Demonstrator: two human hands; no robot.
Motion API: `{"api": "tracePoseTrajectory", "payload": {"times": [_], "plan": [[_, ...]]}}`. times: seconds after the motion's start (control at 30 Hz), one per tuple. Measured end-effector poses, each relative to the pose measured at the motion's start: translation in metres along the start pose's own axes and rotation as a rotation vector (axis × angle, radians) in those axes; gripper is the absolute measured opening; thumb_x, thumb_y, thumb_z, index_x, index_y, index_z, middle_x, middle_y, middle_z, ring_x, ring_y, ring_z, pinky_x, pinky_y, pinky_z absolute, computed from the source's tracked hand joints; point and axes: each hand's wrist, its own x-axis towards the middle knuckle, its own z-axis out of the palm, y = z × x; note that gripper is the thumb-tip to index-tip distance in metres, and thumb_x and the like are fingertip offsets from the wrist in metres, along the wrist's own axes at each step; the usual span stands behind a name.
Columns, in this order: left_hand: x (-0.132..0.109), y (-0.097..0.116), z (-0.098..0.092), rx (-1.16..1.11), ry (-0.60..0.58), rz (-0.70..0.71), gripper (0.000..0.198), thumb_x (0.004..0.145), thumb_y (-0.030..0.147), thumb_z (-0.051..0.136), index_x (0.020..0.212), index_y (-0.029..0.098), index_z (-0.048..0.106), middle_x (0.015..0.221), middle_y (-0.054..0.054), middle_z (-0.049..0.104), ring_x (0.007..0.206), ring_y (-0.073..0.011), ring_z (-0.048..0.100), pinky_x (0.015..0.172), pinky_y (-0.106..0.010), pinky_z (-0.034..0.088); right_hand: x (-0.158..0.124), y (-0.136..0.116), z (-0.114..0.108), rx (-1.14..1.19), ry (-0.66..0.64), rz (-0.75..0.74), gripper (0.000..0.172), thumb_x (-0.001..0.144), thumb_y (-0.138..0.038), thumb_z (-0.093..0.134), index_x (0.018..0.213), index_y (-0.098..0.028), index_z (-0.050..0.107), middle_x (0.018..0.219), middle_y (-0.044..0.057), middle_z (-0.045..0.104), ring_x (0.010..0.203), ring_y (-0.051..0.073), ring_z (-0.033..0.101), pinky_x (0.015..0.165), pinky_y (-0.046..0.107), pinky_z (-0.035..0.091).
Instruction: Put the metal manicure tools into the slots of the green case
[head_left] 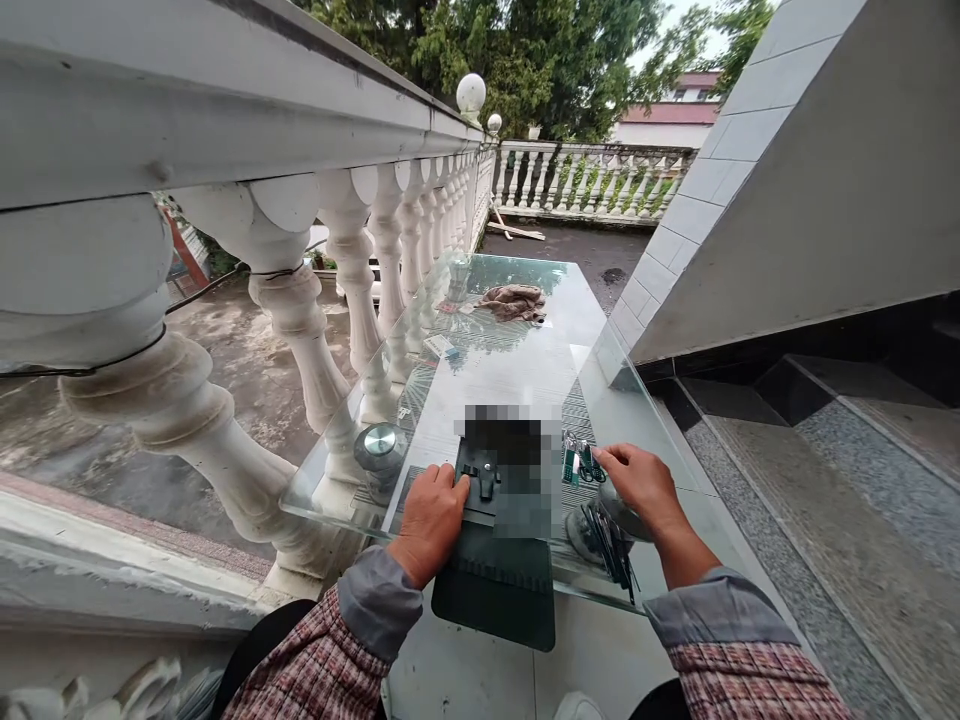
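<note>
A dark open case (491, 590) lies at the near edge of the glass table, its near flap jutting past the edge. My left hand (431, 515) is closed on the case's left side, the thumb by a small black fitting (486, 484) inside. Blurred blocks hide the upper right of the case. To the right of it lie small green pieces and black looped cords (581, 465). My right hand (641, 485) pinches at their right end; what is between its fingertips is too small to tell. Just below that hand is a bunch of thin black sticks (615, 560).
The glass tabletop (510, 370) bears a crumpled brown cloth (514, 302) at its far end and a small pale packet (441, 347) at left. A round metallic disc (380, 439) appears near the left edge. White balusters (296, 350) line the left; steps (817, 480) rise at right.
</note>
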Motion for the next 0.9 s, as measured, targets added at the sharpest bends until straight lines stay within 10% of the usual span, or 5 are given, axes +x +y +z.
{"api": "tracePoseTrajectory", "payload": {"times": [0.6, 0.9], "plan": [[-0.018, 0.020, -0.035, -0.201, -0.046, 0.272, 0.023, 0.084, 0.024, 0.060, 0.106, 0.019, 0.054, 0.108, -0.006, 0.055, 0.102, -0.0214, 0.049, 0.088, -0.034, 0.042, -0.047, 0.042, -0.043, 0.015, 0.124, 0.017, 0.028, 0.069, -0.044, 0.050, 0.081, -0.023, 0.063, 0.077, 0.004, 0.068, 0.070, 0.020, 0.059, 0.060, 0.029, 0.038], [-0.043, 0.040, -0.035, -0.162, -0.154, 0.453, 0.095, 0.050, 0.052, 0.083, 0.125, 0.012, 0.042, 0.130, -0.018, 0.046, 0.121, -0.0313, 0.043, 0.100, -0.041, 0.034, -0.067, 0.040, -0.062, 0.081, 0.152, -0.013, 0.028, 0.070, -0.044, 0.051, 0.083, -0.022, 0.063, 0.079, 0.003, 0.068, 0.073, 0.019, 0.060, 0.064, 0.029, 0.039]]}}
